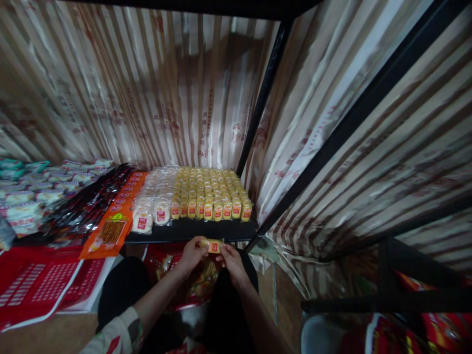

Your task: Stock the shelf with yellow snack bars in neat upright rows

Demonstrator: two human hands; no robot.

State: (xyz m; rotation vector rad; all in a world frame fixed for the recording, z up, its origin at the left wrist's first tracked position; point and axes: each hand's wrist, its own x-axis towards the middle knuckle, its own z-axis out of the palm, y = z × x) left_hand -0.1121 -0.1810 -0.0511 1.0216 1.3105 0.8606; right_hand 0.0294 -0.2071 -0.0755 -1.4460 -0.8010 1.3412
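Between my two hands is a small yellow wrapped snack pack [213,246] with a red and white label. My left hand [194,253] pinches its left end, and my right hand [231,260] grips its right end. Below them, between my knees, a red basket [177,250] holds more yellow wrapped packs [206,275]. Just beyond my hands, yellow snack packs [210,196] stand in tight rows on a black shelf [191,230]. White wrapped packs [151,201] line up to their left.
Left along the shelf lie an orange snack bag [116,221], dark shiny packets [88,206] and white packets [55,184]. A red plastic basket [40,280] sits below. Black metal posts [265,98] and striped curtains [206,98] border the shelf. Red packages [391,334] are at lower right.
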